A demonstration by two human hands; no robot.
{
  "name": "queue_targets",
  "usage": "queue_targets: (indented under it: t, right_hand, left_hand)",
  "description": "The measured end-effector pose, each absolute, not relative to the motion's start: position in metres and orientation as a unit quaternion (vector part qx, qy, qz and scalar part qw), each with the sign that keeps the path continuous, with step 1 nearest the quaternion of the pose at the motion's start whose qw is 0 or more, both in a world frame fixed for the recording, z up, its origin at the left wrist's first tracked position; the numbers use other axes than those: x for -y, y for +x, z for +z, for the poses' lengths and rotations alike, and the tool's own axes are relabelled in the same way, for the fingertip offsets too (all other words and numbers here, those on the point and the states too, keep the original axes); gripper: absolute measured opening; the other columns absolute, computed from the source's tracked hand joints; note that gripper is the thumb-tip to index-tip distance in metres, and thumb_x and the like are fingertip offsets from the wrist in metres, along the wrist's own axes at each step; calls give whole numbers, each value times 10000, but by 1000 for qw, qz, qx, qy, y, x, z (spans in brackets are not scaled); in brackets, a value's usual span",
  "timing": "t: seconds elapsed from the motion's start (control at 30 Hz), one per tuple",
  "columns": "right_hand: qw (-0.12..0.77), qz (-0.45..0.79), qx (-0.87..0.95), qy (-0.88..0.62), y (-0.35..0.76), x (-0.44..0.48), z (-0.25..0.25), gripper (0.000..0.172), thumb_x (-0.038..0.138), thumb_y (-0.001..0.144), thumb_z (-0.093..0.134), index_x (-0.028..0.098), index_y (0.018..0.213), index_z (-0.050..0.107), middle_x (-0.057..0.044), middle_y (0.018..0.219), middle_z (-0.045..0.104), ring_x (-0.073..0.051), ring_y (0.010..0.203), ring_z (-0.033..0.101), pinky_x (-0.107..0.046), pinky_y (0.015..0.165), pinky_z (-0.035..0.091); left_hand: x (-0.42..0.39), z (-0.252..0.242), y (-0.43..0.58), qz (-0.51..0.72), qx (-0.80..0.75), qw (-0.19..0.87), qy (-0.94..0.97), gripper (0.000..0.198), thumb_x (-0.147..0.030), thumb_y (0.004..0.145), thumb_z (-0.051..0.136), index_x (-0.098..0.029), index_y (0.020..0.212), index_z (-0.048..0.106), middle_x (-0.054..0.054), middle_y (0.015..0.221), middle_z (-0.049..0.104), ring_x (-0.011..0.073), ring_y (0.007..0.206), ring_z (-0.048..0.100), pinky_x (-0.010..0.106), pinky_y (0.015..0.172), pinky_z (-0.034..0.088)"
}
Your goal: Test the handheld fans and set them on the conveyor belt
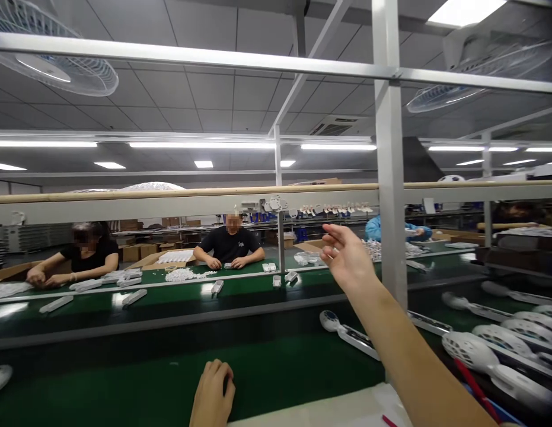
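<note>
My right hand (347,258) is raised out in front of me at the height of the far bench, fingers loosely apart and pointing left, with nothing in it. My right forearm runs down to the lower right corner. My left hand (212,392) rests on the green belt (124,391) at the bottom centre. Its fingers are curled under, and I cannot see whether they hold anything. A white racket-shaped device with a dark handle panel (347,333) lies on the belt just left of my right forearm.
Several white racket-shaped devices (489,356) are piled at the right. A grey upright post (390,196) and a horizontal rail (169,198) cross ahead. Three people sit across the far belt (169,290) with small white parts. A white sheet (338,409) lies at the bottom.
</note>
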State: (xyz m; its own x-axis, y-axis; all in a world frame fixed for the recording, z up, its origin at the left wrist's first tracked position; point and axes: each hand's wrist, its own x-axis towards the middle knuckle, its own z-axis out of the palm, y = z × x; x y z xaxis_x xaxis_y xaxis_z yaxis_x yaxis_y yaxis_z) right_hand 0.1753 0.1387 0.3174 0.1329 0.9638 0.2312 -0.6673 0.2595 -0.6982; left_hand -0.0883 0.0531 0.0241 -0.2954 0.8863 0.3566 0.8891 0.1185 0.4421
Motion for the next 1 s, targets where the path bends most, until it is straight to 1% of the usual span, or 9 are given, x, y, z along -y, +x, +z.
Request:
queue_targets:
  t: [0.1,0.17,0.27,0.37,0.63,0.8,1.0]
  right_hand:
    - [712,594,307,-214,160,-149,337,132,288,834,680,163,877,673,86,583,448,-25,354,310,-164,308,312]
    - [703,610,305,-202,153,-149,346,134,300,842,673,168,860,657,95,568,415,-22,353,266,-161,296,268]
    - [711,612,279,-206,146,-145,353,112,249,847,670,173,792,611,101,547,403,-19,349,248,-163,293,237]
    - [729,600,250,-213,140,-145,357,158,215,863,668,177,747,567,103,524,400,-18,343,248,-165,289,218]
    - [742,594,241,-197,137,-144,361,248,143,904,611,186,704,470,111,486,376,-11,328,253,-147,292,200]
    - [735,604,254,-172,138,-145,361,261,140,942,570,189,712,455,117,481,353,-11,323,243,-142,293,207]
    - [706,637,273,-148,142,-144,363,295,146,994,479,189,706,439,106,511,345,-13,329,232,-138,305,232]
  left_hand:
    - [-54,23,-90,-308,741,-30,-596,249,-222,940,352,-207,860,587,89,976,599,235,953,579,340,814,463]
    - [-55,22,-91,-312,737,-35,-598,250,-226,938,349,-208,859,585,96,976,600,242,954,579,349,816,463]
    - [-56,21,-92,-316,733,-38,-601,249,-228,934,346,-210,858,583,101,977,602,246,957,576,353,817,466]
    - [-58,20,-94,-315,736,-40,-597,242,-217,928,351,-208,858,582,101,984,604,242,965,574,346,825,466]
    - [-66,8,-97,-328,736,-6,-592,226,-175,926,379,-202,837,586,92,953,606,235,940,575,335,813,459]
    - [-68,8,-97,-306,742,-8,-596,218,-144,913,386,-190,851,590,81,962,610,229,949,574,333,817,459]
    - [-66,18,-96,-286,748,-24,-598,234,-172,930,376,-206,853,595,76,975,617,222,959,585,302,813,457]
